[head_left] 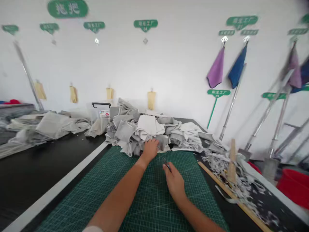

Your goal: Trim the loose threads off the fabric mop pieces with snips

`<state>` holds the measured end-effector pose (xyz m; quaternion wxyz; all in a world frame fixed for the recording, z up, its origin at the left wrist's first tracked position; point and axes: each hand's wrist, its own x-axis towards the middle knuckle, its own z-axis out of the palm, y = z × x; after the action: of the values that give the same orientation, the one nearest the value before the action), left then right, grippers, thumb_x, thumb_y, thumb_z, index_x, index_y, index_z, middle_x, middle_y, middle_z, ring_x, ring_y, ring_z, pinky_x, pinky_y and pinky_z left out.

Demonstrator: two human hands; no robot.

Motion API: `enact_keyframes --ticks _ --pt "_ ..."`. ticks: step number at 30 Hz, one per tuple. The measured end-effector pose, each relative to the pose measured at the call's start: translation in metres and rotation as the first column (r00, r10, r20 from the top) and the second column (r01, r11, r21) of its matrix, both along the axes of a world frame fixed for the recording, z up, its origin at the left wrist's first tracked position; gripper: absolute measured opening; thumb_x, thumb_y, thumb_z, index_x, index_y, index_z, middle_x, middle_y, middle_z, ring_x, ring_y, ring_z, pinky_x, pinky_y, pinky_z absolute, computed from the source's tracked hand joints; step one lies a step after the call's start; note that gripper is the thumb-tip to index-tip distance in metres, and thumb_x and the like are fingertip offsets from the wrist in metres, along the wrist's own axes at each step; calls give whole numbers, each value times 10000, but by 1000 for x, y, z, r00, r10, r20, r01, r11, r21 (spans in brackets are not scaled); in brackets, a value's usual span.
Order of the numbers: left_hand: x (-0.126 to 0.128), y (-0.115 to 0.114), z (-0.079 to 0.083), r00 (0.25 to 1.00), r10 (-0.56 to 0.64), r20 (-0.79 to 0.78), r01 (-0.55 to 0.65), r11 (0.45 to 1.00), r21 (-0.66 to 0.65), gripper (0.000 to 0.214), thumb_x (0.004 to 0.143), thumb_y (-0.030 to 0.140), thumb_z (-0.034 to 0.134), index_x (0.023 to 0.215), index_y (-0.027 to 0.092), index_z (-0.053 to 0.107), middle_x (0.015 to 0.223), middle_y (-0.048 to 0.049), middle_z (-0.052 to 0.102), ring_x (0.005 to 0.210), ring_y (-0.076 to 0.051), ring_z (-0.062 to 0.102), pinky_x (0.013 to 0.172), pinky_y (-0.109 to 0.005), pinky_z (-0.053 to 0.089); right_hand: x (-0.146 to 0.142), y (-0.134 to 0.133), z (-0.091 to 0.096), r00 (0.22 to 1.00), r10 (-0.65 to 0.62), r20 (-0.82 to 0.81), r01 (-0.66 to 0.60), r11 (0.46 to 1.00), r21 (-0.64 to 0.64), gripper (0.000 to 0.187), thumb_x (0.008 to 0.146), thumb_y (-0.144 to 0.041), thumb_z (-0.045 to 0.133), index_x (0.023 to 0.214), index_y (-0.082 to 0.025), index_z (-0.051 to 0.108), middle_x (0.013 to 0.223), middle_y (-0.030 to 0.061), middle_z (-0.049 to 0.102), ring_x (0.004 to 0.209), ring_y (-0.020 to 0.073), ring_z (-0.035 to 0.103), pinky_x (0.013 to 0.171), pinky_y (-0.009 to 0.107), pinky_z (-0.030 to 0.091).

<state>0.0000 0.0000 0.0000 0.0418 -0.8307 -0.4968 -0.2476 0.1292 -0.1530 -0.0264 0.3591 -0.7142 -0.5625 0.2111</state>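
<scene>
Left hand (150,150) on grey cloth (125,132), right hand (175,183) perhaps on scissors (166,162)

The one view sits on the person's head and looks forward and down, past the bare left hand (150,149) and right hand (175,183). Nearest below lies a dark green gridded cutting mat (149,193), seen close and running away from the lens. Beyond it rises a heap of pale grey cloth pieces (124,130), and farther off, straight ahead, a white painted wall (169,64) fills the upper frame.
</scene>
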Motion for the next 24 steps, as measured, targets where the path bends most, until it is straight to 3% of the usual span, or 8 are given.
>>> enact_keyframes --ticks 8,13,17,20,24 --pt "-2 0 3 996 16 91 -15 1000 -12 122 929 198 512 967 196 628 1055 -87 642 1073 -246 546 924 -368 380 -2 -2 3 1000 15 19 -16 999 44 416 986 -509 333 1037 -247 651 991 44 711 917 229 661 755 263 399" --pt "-7 0 19 978 29 207 -33 999 14 135 964 212 466 1048 191 570 1059 -82 643 1027 -204 579 895 -311 404 -2 -3 3 999 24 27 -26 998 52 365 991 -495 335 935 -260 608 854 3 697 805 209 651 684 256 367" --pt "-13 -3 47 921 -16 389 -25 995 99 181 1004 216 360 1095 205 516 1058 -64 638 974 -175 597 845 -279 428 -2 -3 1 999 38 21 -39 998 48 362 989 -500 331 870 -262 576 753 -25 668 732 198 634 638 248 340" --pt "-14 -11 76 803 -126 583 5 979 206 153 990 202 383 1048 213 524 1021 -48 638 927 -166 604 834 -274 440 -2 -2 2 1000 23 8 -23 999 41 357 979 -500 347 899 -265 603 797 -11 683 760 205 638 653 252 347" --pt "-15 -32 123 640 -242 730 -3 948 317 156 983 211 405 1083 220 524 1031 -51 637 926 -165 608 839 -279 453 -2 -1 2 999 18 -34 -16 999 48 360 967 -498 361 962 -271 641 874 4 702 826 217 648 685 259 370"
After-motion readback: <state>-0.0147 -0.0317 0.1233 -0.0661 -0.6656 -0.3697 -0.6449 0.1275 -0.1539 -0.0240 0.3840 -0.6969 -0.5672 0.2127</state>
